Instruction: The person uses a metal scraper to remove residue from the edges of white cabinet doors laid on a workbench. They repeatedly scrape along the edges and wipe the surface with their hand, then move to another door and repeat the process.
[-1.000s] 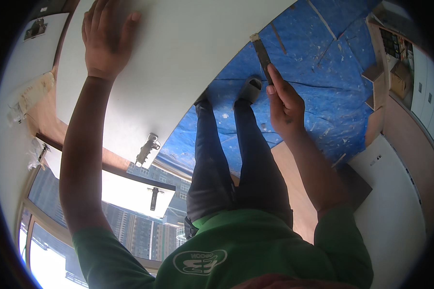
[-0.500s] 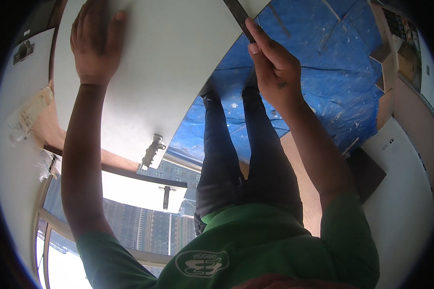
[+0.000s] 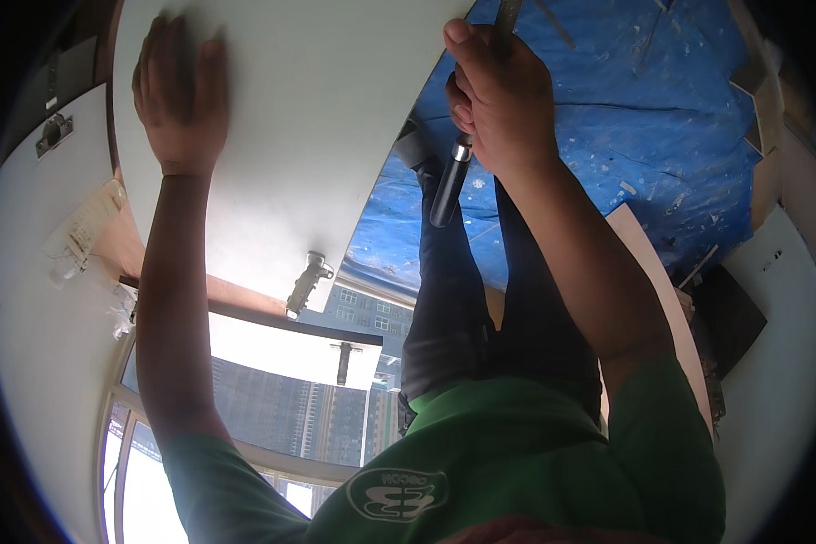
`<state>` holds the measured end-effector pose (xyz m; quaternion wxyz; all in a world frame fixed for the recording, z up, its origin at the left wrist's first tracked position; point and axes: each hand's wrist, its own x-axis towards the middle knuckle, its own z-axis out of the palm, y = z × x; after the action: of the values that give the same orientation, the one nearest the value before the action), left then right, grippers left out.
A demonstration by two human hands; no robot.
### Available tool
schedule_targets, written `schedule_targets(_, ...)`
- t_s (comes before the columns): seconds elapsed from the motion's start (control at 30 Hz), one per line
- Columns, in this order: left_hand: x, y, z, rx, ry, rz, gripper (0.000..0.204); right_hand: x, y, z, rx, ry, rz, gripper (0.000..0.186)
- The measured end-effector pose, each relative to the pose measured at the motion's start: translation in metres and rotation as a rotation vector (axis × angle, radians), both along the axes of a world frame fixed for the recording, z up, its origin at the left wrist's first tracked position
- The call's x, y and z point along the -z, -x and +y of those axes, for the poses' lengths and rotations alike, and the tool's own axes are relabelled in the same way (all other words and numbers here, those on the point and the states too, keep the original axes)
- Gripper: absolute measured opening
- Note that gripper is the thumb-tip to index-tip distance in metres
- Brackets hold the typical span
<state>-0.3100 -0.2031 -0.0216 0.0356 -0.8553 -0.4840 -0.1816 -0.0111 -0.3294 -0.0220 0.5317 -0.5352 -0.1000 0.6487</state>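
Note:
My left hand (image 3: 179,109) lies open on a large white panel (image 3: 272,154), its fingers resting on the surface. A metal hinge (image 3: 308,283) is fixed near the panel's lower corner. My right hand (image 3: 503,109) is closed round a long flat metal tool, which looks like a file, with a black handle (image 3: 448,190) and silver collar hanging below my fist. Its dark blade rises past my fingers to the top edge, beside the panel's right edge.
A blue sheet (image 3: 635,154) covers the floor round my legs. A second white board with a hinge (image 3: 344,358) lies below, by a window (image 3: 281,412). Boards and offcuts (image 3: 760,118) are at the right, with a dark square piece (image 3: 730,322). Another white board (image 3: 54,317) stands at the left.
My right hand has risen and turned, so the tool's black handle now shows below it and the blade points up. The view has shifted slightly; my left hand stays on the panel.

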Motion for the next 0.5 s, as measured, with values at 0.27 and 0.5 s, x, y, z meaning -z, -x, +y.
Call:
schedule_targets(0.27, -0.006, -0.006, -0.004, -0.053, 0.128, -0.044, 0.056, 0.0, 0.01, -0.015, -0.008, -0.021, 0.012, 0.021)
schedule_targets(0.5, -0.007, -0.009, -0.008, -0.072, 0.151, -0.055, 0.059, 0.0, 0.011, -0.012, -0.083, 0.026, -0.131, 0.028)
